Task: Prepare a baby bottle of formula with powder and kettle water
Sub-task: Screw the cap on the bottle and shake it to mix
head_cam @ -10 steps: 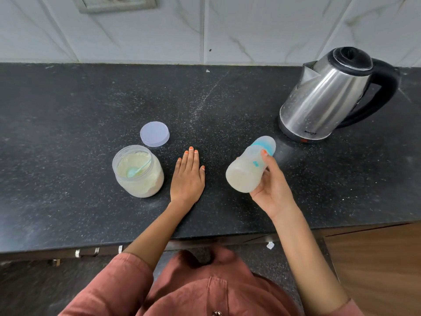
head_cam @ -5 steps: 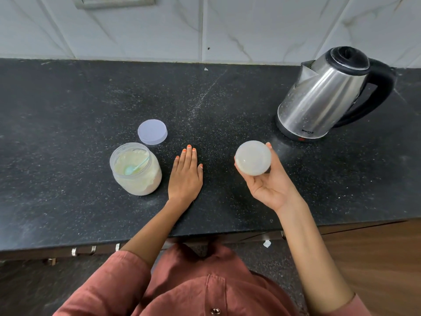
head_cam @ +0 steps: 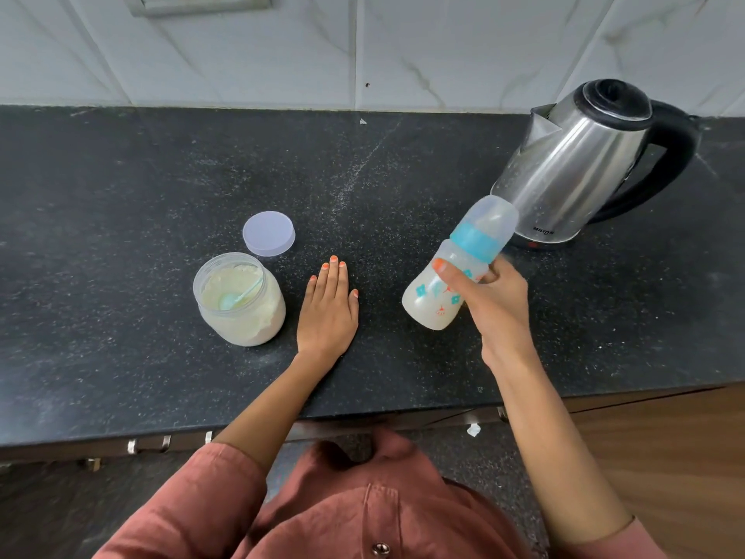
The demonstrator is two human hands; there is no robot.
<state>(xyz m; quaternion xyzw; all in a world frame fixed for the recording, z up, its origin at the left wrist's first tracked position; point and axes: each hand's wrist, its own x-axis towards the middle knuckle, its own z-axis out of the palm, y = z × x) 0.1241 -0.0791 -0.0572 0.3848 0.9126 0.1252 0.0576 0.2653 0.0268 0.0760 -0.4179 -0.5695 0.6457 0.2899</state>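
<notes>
From the head camera, the right hand (head_cam: 500, 308) grips the baby bottle (head_cam: 455, 272) around its middle, thumb across the front. The other fingers curl behind the bottle and are mostly hidden. The bottle is tilted, its base towards the person and its capped end towards the kettle (head_cam: 572, 167). Its outline is a little blurred, and the frosted cap hides whatever is under it. The cap overlaps the kettle's lower left side in the view, so I cannot tell whether the two touch. The lettering low on the kettle is too small to read.

The left hand (head_cam: 328, 312) lies flat, palm down and fingers straight, on the countertop (head_cam: 121, 195), just beside the open powder jar (head_cam: 240, 300). A pale blue scoop (head_cam: 232, 300) sits in the powder, its bowl partly sunk. The jar's lid (head_cam: 269, 233) lies flat behind the jar, close to it.

The countertop is dark speckled stone, dusted with pale specks. Behind it rises a white marbled tile wall (head_cam: 443, 46) with a socket plate (head_cam: 193, 2) cut off by the top edge. Metal handles (head_cam: 149, 443) show below the counter's front edge, and a brown wooden surface (head_cam: 665, 457) fills the lower right
</notes>
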